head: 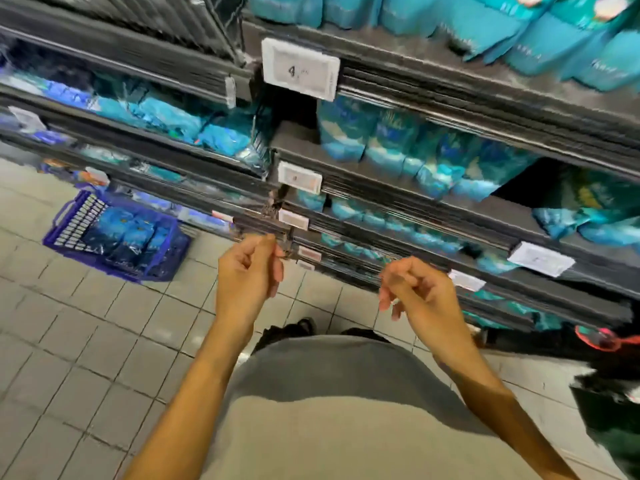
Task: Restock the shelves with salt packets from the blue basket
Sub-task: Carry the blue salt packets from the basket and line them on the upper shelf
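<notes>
The person stands facing dark shelves stocked with teal and blue packets, on a tiled floor. The view is blurred by motion.

Left hand: raised in front of the lower shelf edges, fingers loosely curled toward the palm, thumb near the forefinger. Nothing is seen in it. Its fingertips lie close to the junction of two shelf rails; whether they touch the rail cannot be told.

Right hand: raised at about the same height, just in front of a lower shelf edge, fingers loosely curled and hanging downward. It holds nothing visible.

The blue basket sits on the floor to the left of the person, against the foot of the shelving, well apart from both hands. Inside it lie dark blue salt packets, packed together in clear wrap. No packet is in either hand; the nearest hand to the basket is the left, and a stretch of floor tiles lies between them.

Shelf contents: rows of teal packets stand on the middle shelf right of centre, above the right hand. A white price label showing "4" hangs on the upper shelf edge; smaller labels are fixed along the lower edges, their print unreadable.

The person wears a grey shirt; dark shoes show below its hem.
</notes>
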